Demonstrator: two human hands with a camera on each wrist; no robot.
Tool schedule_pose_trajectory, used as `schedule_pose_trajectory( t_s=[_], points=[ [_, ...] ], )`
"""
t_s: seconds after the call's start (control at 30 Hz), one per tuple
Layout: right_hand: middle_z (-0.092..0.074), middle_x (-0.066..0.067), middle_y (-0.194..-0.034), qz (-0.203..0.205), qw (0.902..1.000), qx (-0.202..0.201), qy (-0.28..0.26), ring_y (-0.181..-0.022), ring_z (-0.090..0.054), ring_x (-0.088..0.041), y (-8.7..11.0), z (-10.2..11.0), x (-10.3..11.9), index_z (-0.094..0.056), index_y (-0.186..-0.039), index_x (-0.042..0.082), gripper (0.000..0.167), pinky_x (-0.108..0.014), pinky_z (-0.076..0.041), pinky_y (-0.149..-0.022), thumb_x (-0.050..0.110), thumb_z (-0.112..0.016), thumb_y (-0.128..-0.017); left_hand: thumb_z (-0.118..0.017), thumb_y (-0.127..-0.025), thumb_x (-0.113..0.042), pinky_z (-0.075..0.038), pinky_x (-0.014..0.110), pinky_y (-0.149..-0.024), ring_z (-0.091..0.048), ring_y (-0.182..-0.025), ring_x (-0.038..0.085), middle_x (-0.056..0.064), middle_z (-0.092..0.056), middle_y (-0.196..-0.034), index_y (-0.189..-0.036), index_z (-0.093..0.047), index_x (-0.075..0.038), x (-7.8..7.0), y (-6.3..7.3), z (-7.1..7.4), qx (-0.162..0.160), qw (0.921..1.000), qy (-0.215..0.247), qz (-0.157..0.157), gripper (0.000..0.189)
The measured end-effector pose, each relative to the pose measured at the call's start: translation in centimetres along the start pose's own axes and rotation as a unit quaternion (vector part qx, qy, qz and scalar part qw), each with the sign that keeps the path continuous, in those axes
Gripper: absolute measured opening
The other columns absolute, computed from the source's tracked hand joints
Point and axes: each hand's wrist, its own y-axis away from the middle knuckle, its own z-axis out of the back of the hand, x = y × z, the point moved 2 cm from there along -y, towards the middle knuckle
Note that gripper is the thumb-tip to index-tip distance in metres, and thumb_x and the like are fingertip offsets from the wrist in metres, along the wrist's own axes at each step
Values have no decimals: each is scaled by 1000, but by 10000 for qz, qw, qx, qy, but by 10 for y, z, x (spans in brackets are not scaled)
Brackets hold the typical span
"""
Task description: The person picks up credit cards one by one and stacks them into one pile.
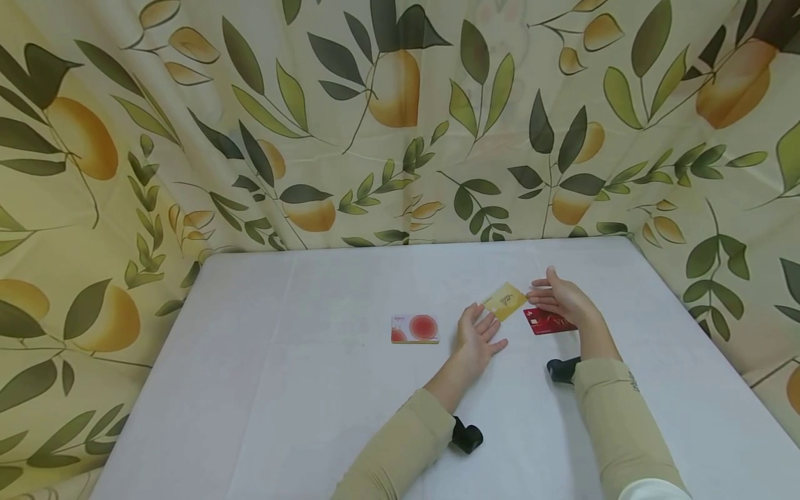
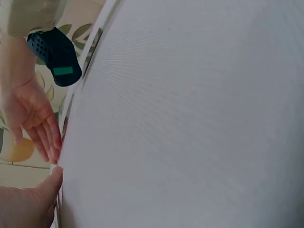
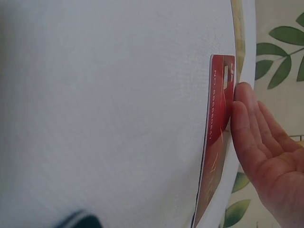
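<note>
A yellow card [image 1: 509, 298] lies tilted on the white table between the two hands. The left hand [image 1: 476, 338] is at its left end, fingers extended and fingertips touching or very close to that edge. From the other side the right hand [image 1: 562, 298] reaches in, fingers straight, tips at the card's right corner. Under and beside the right hand lies a red card [image 1: 545, 322], partly covered in the head view; its printed number shows in the right wrist view, near the right fingers [image 3: 244, 128]. To the left of the left hand rests a white card with red circles [image 1: 415, 329].
The white tablecloth [image 1: 312, 389] covers the table up to a patterned curtain [image 1: 400, 173] behind it. A black wrist camera [image 1: 467, 436] sits below the left sleeve, and another black camera [image 1: 562, 370] is beside the right sleeve.
</note>
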Motion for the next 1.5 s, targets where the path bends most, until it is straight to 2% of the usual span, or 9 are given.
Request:
schedule_pose_trajectory(
  t_s=[0.2,0.4,0.6,0.77,1.03,1.2,1.5],
  points=[
    [-48,-25,-126,-103,9999,-33,-11,-93,-60,-9,-3,0,-1,-21,-139,-11,83,-23,-47,-89,57,-13,-92,-43,-90,-38,-36,60,-96,-45,-121,37,24,-50,-127,-132,-43,-2,-2,0,-1,-154,9997,127,-103,55],
    [-48,-25,-127,-99,9999,20,-25,-89,-60,-6,-6,0,-2,-19,-139,-11,82,-24,-46,-91,56,-15,-92,-41,-90,-37,-35,59,-97,-42,-123,38,25,-48,-129,-133,-41,0,-2,1,-3,-222,9993,197,-241,57],
    [-57,-15,-113,-102,9999,25,24,-88,-60,-6,-6,0,-2,-20,-139,-11,81,-21,-49,-86,55,-17,-93,-39,-91,-37,-33,60,-98,-42,-123,37,23,-49,-129,-132,-40,3,-2,-1,-3,-262,9986,450,-90,58],
    [-59,-13,-109,-133,9999,6,43,-88,-61,-7,-6,0,-2,-22,-138,-12,80,-22,-48,-87,54,-19,-94,-40,-91,-36,-32,62,-97,-44,-122,37,23,-51,-126,-129,-41,6,-4,-2,-1,-357,9972,650,21,57],
    [-59,-13,-109,-183,9998,-30,8,-89,-61,-9,-4,-3,0,-27,-136,-13,82,-24,-48,-87,56,-20,-93,-41,-91,-34,-36,57,-97,-48,-117,38,24,-56,-118,-126,-42,9,-5,-1,-2,-507,9972,537,-99,55],
    [-60,-7,-97,-125,9998,85,-140,-83,-60,-9,-2,-3,1,-34,-130,-16,85,-20,-51,-80,59,-24,-92,-41,-91,-31,-38,56,-96,-49,-116,39,26,-58,-114,-126,-41,11,-7,-3,-1,-549,9968,516,-248,55],
    [-58,-8,-101,-343,9994,49,65,-87,-58,-9,-5,-6,-1,-34,-132,-15,82,-19,-50,-82,56,-17,-93,-41,-91,-28,-40,55,-94,-48,-116,40,27,-55,-115,-124,-43,12,-10,-3,-1,-628,9963,521,-280,52]
  ],
)
